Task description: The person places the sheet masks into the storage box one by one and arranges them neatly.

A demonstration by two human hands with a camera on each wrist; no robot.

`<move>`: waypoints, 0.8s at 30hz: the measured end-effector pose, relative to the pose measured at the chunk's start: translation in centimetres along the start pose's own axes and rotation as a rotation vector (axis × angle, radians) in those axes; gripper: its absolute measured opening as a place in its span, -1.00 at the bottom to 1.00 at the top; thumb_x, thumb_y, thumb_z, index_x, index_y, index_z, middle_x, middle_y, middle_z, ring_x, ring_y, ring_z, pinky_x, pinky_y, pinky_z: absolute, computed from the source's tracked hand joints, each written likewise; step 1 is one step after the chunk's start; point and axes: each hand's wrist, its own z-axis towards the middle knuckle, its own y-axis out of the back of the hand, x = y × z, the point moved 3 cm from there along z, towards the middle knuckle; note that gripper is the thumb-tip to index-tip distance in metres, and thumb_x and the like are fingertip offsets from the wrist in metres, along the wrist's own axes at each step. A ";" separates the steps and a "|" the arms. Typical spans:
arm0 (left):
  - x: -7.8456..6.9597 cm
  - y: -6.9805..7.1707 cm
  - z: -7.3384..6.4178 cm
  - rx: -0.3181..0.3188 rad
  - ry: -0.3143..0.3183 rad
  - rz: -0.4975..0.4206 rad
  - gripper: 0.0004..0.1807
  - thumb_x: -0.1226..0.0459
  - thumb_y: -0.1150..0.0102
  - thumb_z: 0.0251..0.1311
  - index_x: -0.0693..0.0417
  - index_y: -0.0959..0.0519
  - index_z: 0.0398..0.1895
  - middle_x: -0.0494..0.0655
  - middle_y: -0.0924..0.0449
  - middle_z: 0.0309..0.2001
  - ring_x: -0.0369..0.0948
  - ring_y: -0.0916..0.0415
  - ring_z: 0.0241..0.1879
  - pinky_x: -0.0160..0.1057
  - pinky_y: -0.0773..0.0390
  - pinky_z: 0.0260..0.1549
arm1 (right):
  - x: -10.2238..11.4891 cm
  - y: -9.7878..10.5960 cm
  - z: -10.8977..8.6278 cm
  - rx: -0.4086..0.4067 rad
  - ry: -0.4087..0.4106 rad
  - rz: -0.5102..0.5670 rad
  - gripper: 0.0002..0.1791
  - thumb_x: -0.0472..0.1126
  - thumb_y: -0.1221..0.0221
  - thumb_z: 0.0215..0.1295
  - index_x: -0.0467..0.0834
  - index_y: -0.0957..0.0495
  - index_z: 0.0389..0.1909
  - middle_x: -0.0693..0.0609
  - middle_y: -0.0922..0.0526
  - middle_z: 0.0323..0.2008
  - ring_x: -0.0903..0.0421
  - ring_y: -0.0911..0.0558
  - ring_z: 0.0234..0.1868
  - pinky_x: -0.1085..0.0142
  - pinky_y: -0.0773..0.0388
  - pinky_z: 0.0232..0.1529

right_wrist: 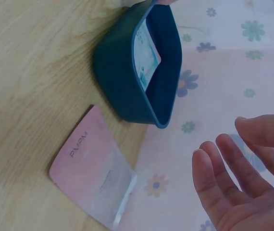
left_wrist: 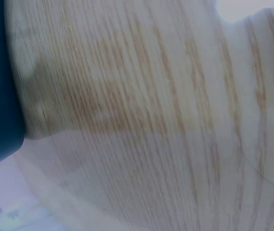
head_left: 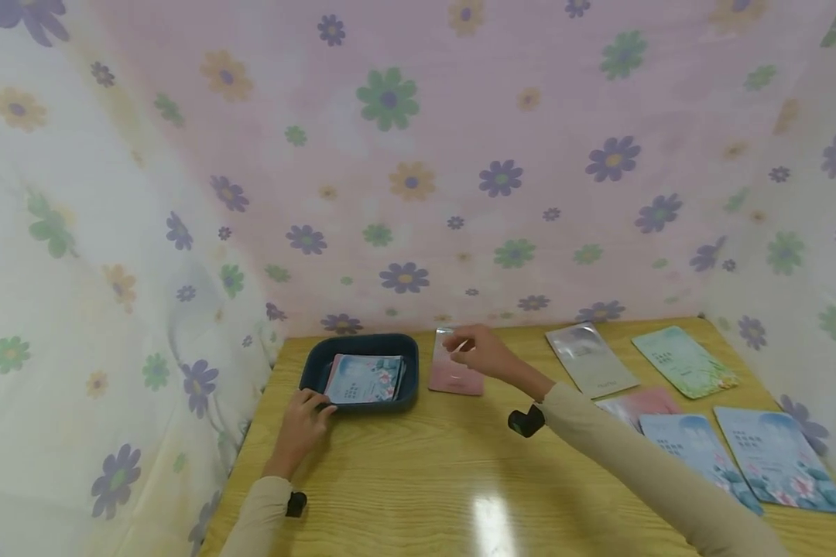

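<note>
A dark blue plastic bin [head_left: 410,379] stands at the back left of the table. Inside it lies a small stack of flat packets, a light blue floral sachet [head_left: 365,379] on top. My left hand [head_left: 303,425] holds the bin's near left corner, fingertips over the rim. To the right of the bin lies a pink sheet mask packet [head_left: 456,379], printed "PMPM" in the right wrist view. Above this packet hovers my right hand [head_left: 485,353], its fingers loosely bent with nothing between them. The left wrist view mostly catches bare table and the bin's side [left_wrist: 0,86].
On the right side of the wooden table [head_left: 390,480] lie a silver-grey packet [head_left: 591,360], a green packet [head_left: 683,362], another pink packet [head_left: 644,404] and two blue floral packets [head_left: 783,460]. My right forearm passes in front of some. Flowered curtains [head_left: 446,255] enclose the back and sides.
</note>
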 end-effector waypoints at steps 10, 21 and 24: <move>-0.1 0.1 0.0 0.011 0.003 0.004 -0.79 0.44 -0.47 -0.18 0.16 -0.60 -0.46 0.03 -0.43 -0.43 -0.07 -0.40 -0.44 0.09 -0.44 -0.16 | -1.3 2.3 -5.0 -0.048 -0.048 0.019 -0.80 -0.34 -0.17 0.27 -0.20 -0.60 -0.09 -0.16 -0.59 -0.09 -0.03 -0.60 -0.18 0.14 -0.59 -0.32; 0.2 0.1 0.2 0.036 0.030 0.018 -0.81 0.42 -0.47 -0.15 0.13 -0.62 -0.46 -0.01 -0.43 -0.41 -0.07 -0.38 -0.41 -0.07 -0.44 -0.40 | -2.1 5.5 -10.2 -0.108 -0.051 -0.006 -0.75 -0.27 -0.19 0.28 -0.17 -0.58 -0.02 -0.20 -0.59 -0.07 -0.02 -0.61 -0.15 0.18 -0.59 -0.31; 0.0 0.0 -0.1 0.040 0.033 0.022 -0.80 0.41 -0.48 -0.16 0.12 -0.62 -0.46 -0.04 -0.43 -0.42 -0.09 -0.37 -0.41 -0.08 -0.44 -0.42 | -2.5 6.4 -11.9 -0.127 -0.039 -0.019 -0.74 -0.25 -0.21 0.27 -0.18 -0.58 -0.03 -0.17 -0.60 -0.08 0.00 -0.61 -0.16 0.26 -0.59 -0.33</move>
